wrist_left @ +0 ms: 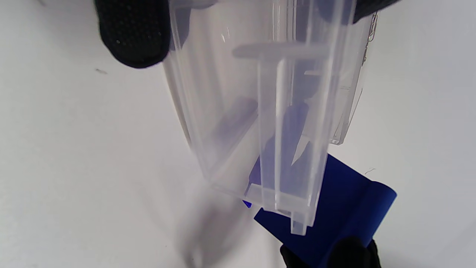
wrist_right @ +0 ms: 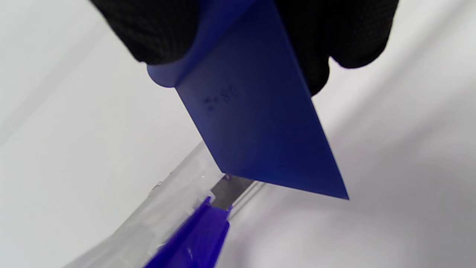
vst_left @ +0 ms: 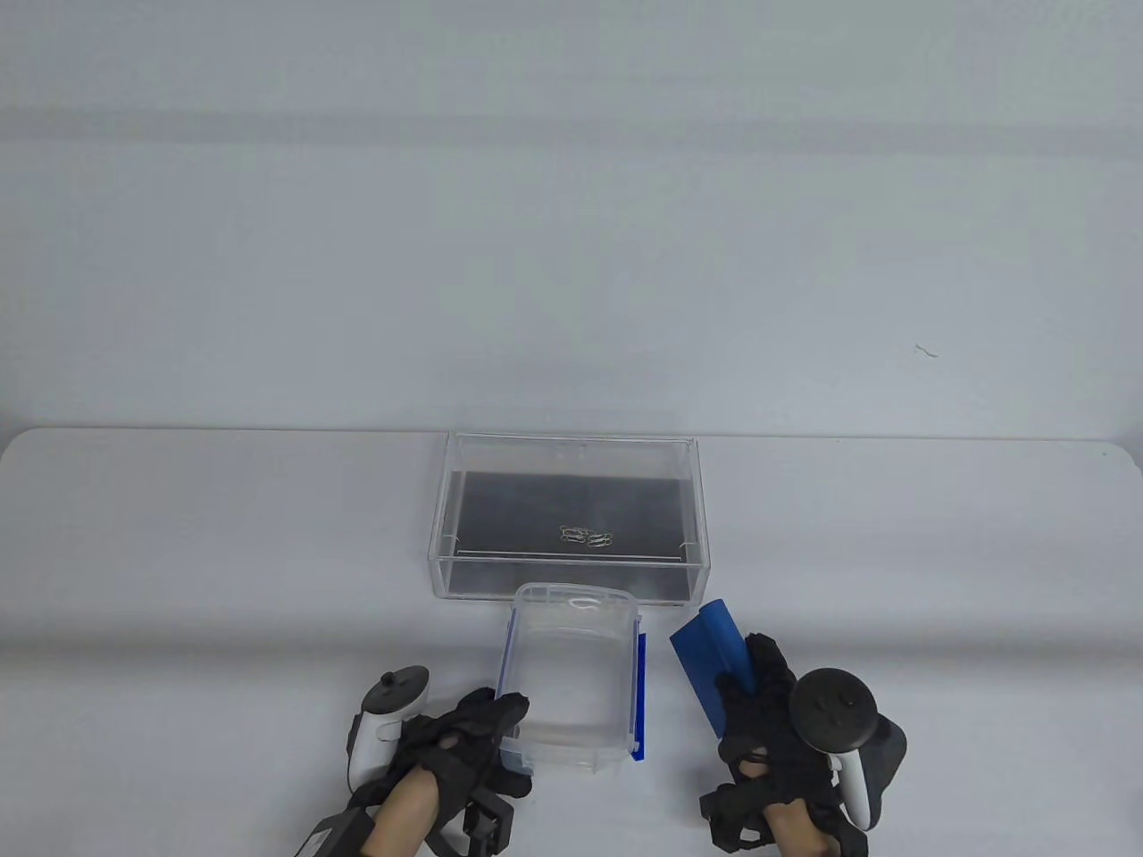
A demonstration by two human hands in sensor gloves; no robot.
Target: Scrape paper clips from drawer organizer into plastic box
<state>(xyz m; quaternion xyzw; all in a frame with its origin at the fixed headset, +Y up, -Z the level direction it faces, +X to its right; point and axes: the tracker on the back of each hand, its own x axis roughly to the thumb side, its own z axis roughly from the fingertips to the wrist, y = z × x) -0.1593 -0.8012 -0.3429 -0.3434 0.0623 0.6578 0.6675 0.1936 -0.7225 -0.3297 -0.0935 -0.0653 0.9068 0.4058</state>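
A clear drawer organizer point(vst_left: 571, 522) with a dark floor stands mid-table; several paper clips point(vst_left: 585, 536) lie in it. In front of it sits a clear plastic box point(vst_left: 571, 678) with blue latches, seen close in the left wrist view point(wrist_left: 267, 111). My left hand point(vst_left: 464, 728) grips the box's near left corner. My right hand point(vst_left: 768, 705) holds a blue scraper point(vst_left: 710, 665), to the right of the box, blade edge toward the organizer. The scraper fills the right wrist view point(wrist_right: 256, 126), gripped between gloved fingers point(wrist_right: 156, 29).
The white table point(vst_left: 223, 553) spreads left and right of the containers. A blue latch point(wrist_right: 197, 238) of the box lies just below the scraper's edge in the right wrist view. A white wall rises behind the table.
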